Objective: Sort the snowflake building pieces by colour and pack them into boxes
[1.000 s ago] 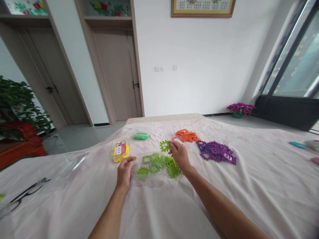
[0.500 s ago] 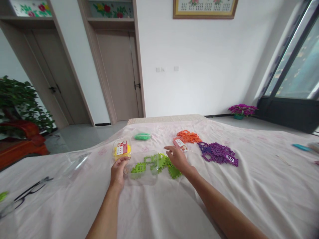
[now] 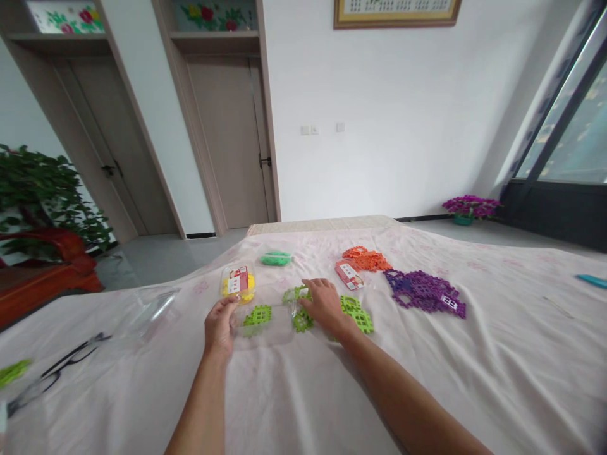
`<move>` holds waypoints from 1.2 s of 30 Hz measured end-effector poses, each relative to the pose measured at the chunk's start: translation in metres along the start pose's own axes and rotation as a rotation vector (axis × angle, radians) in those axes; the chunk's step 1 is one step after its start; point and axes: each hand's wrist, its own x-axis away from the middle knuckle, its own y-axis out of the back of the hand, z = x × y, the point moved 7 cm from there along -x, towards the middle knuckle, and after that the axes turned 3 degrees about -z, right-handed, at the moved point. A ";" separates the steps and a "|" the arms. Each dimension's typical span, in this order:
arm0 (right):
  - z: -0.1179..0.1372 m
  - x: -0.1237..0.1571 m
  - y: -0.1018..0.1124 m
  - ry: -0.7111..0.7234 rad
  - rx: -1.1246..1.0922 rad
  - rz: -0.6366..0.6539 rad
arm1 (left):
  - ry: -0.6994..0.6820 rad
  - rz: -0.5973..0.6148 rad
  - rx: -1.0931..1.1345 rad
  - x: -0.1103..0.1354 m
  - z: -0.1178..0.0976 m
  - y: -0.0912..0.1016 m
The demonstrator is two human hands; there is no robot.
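Note:
My left hand [image 3: 220, 323] is closed on the left end of a clear plastic box [image 3: 279, 336], which lies tilted on the cloth. Inside or behind its see-through wall shows a lime-green lattice building piece [image 3: 258, 315]. At the box's right end, my right hand [image 3: 325, 304] reaches over the loose green pieces, its thumb and fingers closed around a toothed green piece [image 3: 296, 293]. More lime-green pieces [image 3: 361, 319] lie to the right, under and beside that hand. Just beyond my left hand stands a lidded clear box of yellow pieces [image 3: 246, 292] with a red-and-white label.
A green bundle [image 3: 275, 258] lies farther back. To the right are orange pieces [image 3: 367, 260], a labelled box lid [image 3: 349, 276] and a purple pile [image 3: 424, 292]. Eyeglasses [image 3: 71, 359], a clear plastic container [image 3: 154, 313] and a green piece [image 3: 14, 373] lie at left.
My right hand has moved a little left and down onto the green pieces, and its fingers have closed. Green pieces show spread to its right. My left hand keeps the clear box.

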 end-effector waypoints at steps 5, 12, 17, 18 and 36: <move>0.009 -0.004 -0.003 0.045 -0.099 -0.020 | 0.013 -0.024 0.014 -0.007 -0.004 0.012; -0.001 -0.006 0.001 0.077 -0.301 -0.135 | 0.008 -0.052 -0.009 -0.009 -0.006 0.020; -0.003 -0.007 -0.002 0.055 -0.228 -0.117 | -0.002 -0.062 -0.037 -0.006 -0.007 0.018; 0.000 -0.007 -0.005 0.065 -0.207 -0.103 | -0.003 -0.066 -0.040 -0.006 -0.007 0.018; 0.023 -0.006 -0.023 0.082 0.100 0.065 | 0.021 -0.017 -0.101 -0.003 -0.012 0.012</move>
